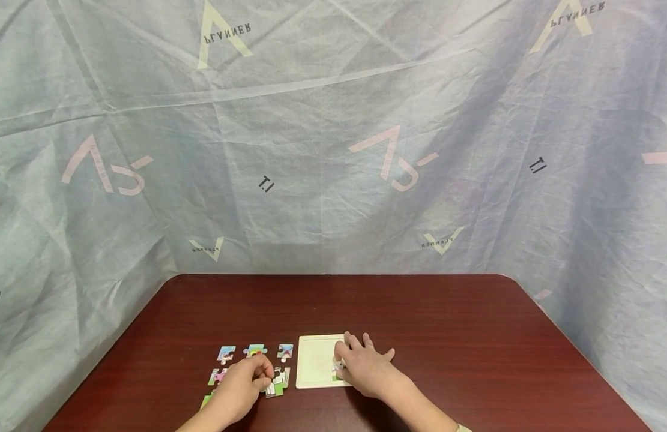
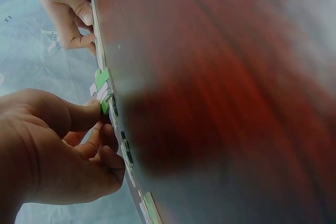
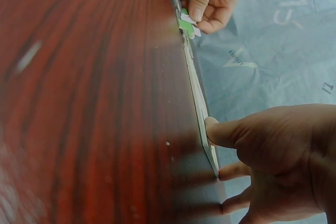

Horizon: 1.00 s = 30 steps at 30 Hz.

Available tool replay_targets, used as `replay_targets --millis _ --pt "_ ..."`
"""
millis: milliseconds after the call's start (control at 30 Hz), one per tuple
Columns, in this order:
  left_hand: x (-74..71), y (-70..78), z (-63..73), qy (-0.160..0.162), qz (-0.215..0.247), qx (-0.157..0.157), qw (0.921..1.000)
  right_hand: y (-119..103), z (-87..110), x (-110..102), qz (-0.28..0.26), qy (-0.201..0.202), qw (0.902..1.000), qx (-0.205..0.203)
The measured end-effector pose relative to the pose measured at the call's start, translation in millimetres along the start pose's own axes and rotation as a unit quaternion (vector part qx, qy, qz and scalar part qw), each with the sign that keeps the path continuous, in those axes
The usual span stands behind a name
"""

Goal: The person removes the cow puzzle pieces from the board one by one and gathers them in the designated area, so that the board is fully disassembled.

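Observation:
My left hand (image 1: 240, 384) pinches a green and white jigsaw piece between thumb and fingers. In the left wrist view that jigsaw piece (image 2: 103, 88) stands tilted above the table. At the table's middle lies a pale, shallow puzzle tray (image 1: 313, 360). Over its right side rests my right hand (image 1: 367, 367), fingers spread, partly covering a jigsaw piece (image 1: 335, 374) inside the tray. The right wrist view has the right thumb (image 3: 212, 129) on the tray's edge and other fingertips reaching down near the tabletop.
Several loose jigsaw pieces lie left of the tray, among them a blue one (image 1: 226, 353), a yellow-green one (image 1: 256, 349) and a pink one (image 1: 217, 376). The left hand hides some. Dark red table (image 1: 446, 324); grey printed cloth (image 1: 322, 150) hangs behind it.

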<state>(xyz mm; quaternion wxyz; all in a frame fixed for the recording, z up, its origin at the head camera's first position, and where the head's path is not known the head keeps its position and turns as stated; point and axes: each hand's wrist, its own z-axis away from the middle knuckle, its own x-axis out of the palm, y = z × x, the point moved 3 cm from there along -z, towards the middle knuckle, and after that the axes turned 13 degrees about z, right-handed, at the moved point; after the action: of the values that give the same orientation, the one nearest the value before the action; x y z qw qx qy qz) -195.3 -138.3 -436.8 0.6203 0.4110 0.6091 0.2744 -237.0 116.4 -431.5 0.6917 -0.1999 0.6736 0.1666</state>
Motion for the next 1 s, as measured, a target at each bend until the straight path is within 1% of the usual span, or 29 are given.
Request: replay_targets --millis 100,233,433,567,800,867,1000 --pt "-3.6 -1.8 2.1 -0.007 0.004 -0.011 0.9999 0 -0.1 -1 0.000 -0.002 1.0000 0.001" --pt "-7.4 -4.2 4.5 -0.007 0.002 -0.019 0.9998 0 0.0 -1 -0.002 -0.006 1.0000 0.002" --pt "-11.8 -8.1 7.6 0.003 -0.022 -0.006 0.9997 -1 0.5 -2 -0.003 -0.004 1.0000 0.000" --pt "-14.9 -11.2 9.9 0.008 -0.020 -0.005 0.9997 -1 1.0 -2 -0.003 -0.002 1.0000 -0.001" --pt "-21.4 -16.4 12.0 0.004 -0.015 -0.035 0.9993 -1 0.6 -1 -0.005 -0.001 1.0000 -0.002" --pt "-22.5 -17.3 12.7 0.006 -0.019 -0.033 0.9992 -1 0.8 -1 -0.006 -0.001 1.0000 -0.003" --pt "-23.4 -18.2 14.8 0.015 -0.041 -0.008 0.9990 -1 1.1 -2 -0.006 0.000 1.0000 -0.004"
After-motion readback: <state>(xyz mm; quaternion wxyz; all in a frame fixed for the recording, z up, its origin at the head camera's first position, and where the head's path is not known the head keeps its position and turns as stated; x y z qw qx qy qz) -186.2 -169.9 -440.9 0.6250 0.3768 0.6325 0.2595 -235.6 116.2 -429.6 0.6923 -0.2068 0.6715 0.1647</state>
